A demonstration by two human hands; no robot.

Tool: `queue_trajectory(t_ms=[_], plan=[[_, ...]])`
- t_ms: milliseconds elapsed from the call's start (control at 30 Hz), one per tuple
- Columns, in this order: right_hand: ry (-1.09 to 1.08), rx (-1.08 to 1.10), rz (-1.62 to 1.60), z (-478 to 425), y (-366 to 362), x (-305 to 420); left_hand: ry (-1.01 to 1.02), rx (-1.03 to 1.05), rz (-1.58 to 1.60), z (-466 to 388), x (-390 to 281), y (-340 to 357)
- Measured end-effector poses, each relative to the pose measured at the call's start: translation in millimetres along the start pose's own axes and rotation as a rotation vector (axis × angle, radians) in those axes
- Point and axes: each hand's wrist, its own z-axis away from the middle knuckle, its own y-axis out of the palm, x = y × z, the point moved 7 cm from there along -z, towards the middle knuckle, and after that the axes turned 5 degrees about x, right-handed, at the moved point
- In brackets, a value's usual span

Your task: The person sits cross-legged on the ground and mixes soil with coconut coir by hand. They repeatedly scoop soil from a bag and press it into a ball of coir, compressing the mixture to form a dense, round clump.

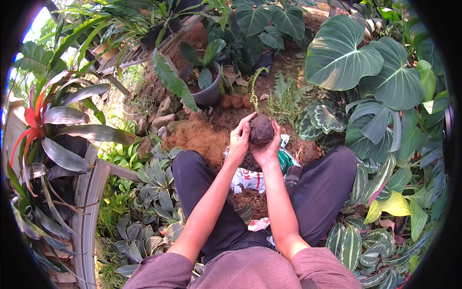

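Between my two hands I hold a round, dark ball of soil (pixel 261 129), with a small green fern frond (pixel 255 85) rising from its far side. My left hand (pixel 239 139) presses on the ball's left side, fingers pointing up and away. My right hand (pixel 269 146) cups it from the right and below. Under the hands, between my knees, lies an open white and green plastic bag (pixel 248 179) bearing print, with dark soil (pixel 249 162) in it. A heap of loose brown coconut fiber (pixel 200 139) spreads on the ground left of the bag.
Several brown fiber balls (pixel 236 101) sit in a row beside a grey plant pot (pixel 209 86). Stones (pixel 163 121) lie left of them. Large-leaved plants (pixel 344 54) crowd the right side. A bromeliad with red leaves (pixel 34 121) and a curved grey frame (pixel 88 202) stand at left.
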Motion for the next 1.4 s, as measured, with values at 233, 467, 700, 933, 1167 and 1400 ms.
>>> queue_trajectory(t_ms=[233,467,700,933,1167,1400], plan=[[-0.011,0.004,0.043,2.1,3.7,0.5,-0.062,-0.013,-0.076,-0.2,-17.6,-0.3],[-0.017,-0.011,-0.020,0.3,6.9,0.4,0.102,0.037,-0.100,0.2,-18.0,2.4],[-0.012,0.012,-0.046,2.2,7.3,-3.7,0.212,0.105,-0.337,1.4,-24.4,7.5],[-0.380,-0.067,0.374,11.1,9.1,8.9,0.014,-0.194,0.231,7.8,-19.2,4.8],[-0.662,0.095,1.200,12.8,30.7,12.4,-0.287,-0.390,0.575,14.4,9.5,-5.7],[-0.624,0.170,1.350,7.1,35.1,24.0,-0.465,-0.294,0.530,17.9,23.4,-9.7]])
